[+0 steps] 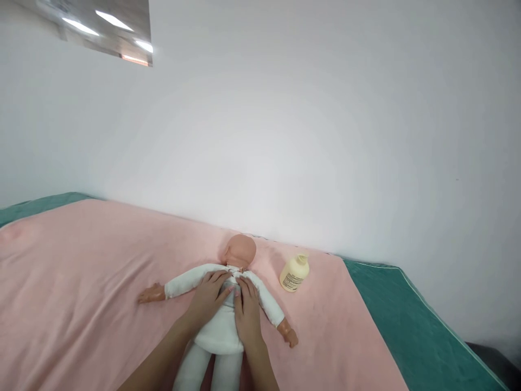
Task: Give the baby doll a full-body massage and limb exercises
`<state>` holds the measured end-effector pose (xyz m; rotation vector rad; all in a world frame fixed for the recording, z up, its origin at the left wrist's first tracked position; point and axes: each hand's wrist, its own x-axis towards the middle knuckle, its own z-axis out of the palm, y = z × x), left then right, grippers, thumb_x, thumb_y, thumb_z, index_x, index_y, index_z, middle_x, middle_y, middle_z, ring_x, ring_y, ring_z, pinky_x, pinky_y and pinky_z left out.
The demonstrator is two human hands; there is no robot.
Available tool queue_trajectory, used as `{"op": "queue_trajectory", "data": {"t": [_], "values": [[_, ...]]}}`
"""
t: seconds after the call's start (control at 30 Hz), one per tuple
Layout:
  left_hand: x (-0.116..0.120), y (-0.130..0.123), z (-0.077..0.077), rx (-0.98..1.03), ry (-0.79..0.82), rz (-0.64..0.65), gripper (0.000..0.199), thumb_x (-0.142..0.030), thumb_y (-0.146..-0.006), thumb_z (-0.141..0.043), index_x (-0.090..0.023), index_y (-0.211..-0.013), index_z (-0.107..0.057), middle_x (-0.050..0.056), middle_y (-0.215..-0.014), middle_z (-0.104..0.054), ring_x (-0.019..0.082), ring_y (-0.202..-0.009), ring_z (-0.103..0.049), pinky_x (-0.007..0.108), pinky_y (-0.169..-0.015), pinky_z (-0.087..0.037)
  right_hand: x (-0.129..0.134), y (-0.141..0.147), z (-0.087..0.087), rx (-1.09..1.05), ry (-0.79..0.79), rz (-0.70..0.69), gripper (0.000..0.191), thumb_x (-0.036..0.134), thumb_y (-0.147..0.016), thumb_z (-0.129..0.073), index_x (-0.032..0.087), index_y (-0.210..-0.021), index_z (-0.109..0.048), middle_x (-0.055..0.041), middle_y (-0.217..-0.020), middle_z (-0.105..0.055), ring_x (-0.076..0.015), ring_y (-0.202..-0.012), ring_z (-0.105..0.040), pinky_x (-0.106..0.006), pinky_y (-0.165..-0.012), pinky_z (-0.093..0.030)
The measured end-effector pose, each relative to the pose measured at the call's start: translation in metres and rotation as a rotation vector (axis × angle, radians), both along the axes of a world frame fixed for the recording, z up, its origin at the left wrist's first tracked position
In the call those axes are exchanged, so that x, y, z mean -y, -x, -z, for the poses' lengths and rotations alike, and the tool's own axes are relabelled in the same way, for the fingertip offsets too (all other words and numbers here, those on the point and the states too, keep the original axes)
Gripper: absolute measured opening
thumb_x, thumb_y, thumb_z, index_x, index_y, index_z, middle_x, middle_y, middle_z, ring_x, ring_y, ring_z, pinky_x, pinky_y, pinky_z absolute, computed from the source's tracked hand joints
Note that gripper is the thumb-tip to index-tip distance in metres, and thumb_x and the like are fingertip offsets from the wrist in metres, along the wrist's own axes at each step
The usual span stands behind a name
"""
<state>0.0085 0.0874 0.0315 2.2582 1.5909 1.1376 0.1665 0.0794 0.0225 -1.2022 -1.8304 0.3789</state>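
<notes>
A baby doll (pixel 220 330) with a white cloth body lies on a pink blanket (pixel 101 260), its bald head toward the wall and its arms spread wide. My left hand (pixel 209 296) rests flat on the left side of the doll's upper torso, fingers stretched out. On the right side of the torso lies my right hand (pixel 247 307), fingers extended toward the doll's neck. Between the hands a greyish patch shows on the torso. A pale yellow bottle (pixel 294 272) with printed text stands to the right of the doll's shoulder, touched by neither hand.
Under the blanket a green cover (pixel 401 315) shows at the right and the far left. A white wall (pixel 285 136) rises directly behind the bed. High on the left, a mirror-like panel (pixel 118 32) reflects ceiling lights. Something dark sits at the lower right edge.
</notes>
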Motion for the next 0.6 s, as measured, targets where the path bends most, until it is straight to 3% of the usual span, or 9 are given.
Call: {"op": "queue_trajectory", "data": {"t": [0.17, 0.33, 0.47, 0.6], "values": [[0.016, 0.006, -0.003, 0.096, -0.013, 0.050, 0.036, -0.036, -0.096, -0.042, -0.022, -0.126, -0.056, 0.006, -0.127, -0.060, 0.023, -0.119, -0.052, 0.043, -0.102, -0.042, 0.020, -0.010, 0.003, -0.150, -0.015, 0.047, 0.035, 0.034, -0.098, -0.038, 0.021, -0.123, -0.059, -0.0120, -0.130, -0.054, -0.0236, -0.123, -0.049, -0.044, -0.105, -0.041], [0.056, 0.010, -0.006, 0.172, -0.052, 0.048, 0.030, -0.031, -0.096, -0.039, -0.022, -0.111, -0.064, 0.007, -0.115, -0.065, 0.023, -0.112, -0.055, 0.043, -0.100, -0.043, 0.047, -0.017, 0.013, -0.179, -0.101, 0.047, 0.037, 0.033, -0.099, -0.033, 0.021, -0.110, -0.066, -0.0113, -0.115, -0.056, -0.0240, -0.114, -0.052, -0.045, -0.099, -0.043], [0.088, 0.010, -0.007, 0.210, -0.047, 0.114, 0.028, -0.025, -0.096, -0.040, -0.022, -0.104, -0.067, 0.006, -0.105, -0.067, 0.021, -0.102, -0.057, 0.037, -0.091, -0.047, 0.067, -0.015, 0.022, -0.139, -0.178, 0.026, 0.037, 0.030, -0.098, -0.034, 0.021, -0.104, -0.069, -0.0102, -0.098, -0.057, -0.0235, -0.099, -0.055, -0.041, -0.084, -0.048], [0.103, 0.011, -0.010, 0.249, -0.026, 0.180, 0.027, -0.021, -0.096, -0.041, -0.021, -0.097, -0.068, 0.006, -0.095, -0.067, 0.019, -0.093, -0.057, 0.033, -0.083, -0.048, 0.081, -0.012, 0.024, -0.123, -0.231, -0.001, 0.036, 0.025, -0.097, -0.036, 0.022, -0.101, -0.071, -0.0079, -0.086, -0.056, -0.0213, -0.085, -0.055, -0.037, -0.073, -0.047]]}}
